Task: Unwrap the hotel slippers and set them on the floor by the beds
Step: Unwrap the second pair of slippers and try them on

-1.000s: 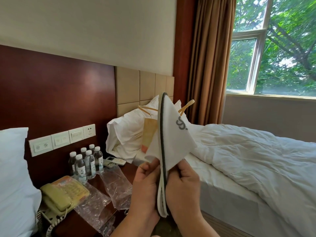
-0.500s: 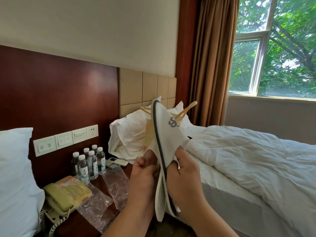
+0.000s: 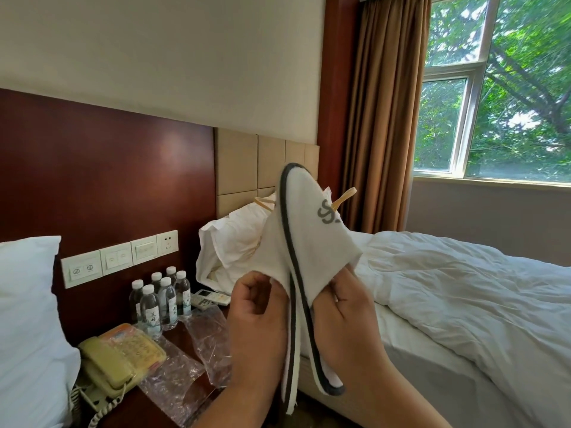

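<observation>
Two white hotel slippers with dark grey edging are held upright in front of me, soles facing each other. My left hand [image 3: 258,316] grips the left slipper [image 3: 279,251] by its upper. My right hand [image 3: 343,319] holds the right slipper [image 3: 321,230], which bears a grey logo, with fingers tucked inside its opening. The heels are spreading apart at the bottom. Empty clear plastic wrappers [image 3: 197,356] lie on the nightstand [image 3: 129,412].
The nightstand also carries a beige telephone [image 3: 108,362], several water bottles [image 3: 160,299] and a remote [image 3: 210,298]. A bed with a rumpled white duvet [image 3: 463,298] is on the right, a pillow [image 3: 27,319] on the left. Curtain and window stand behind.
The slippers have tipped to the right and their heels have parted. My right hand's fingers have slid into the right slipper. The view has shifted slightly.
</observation>
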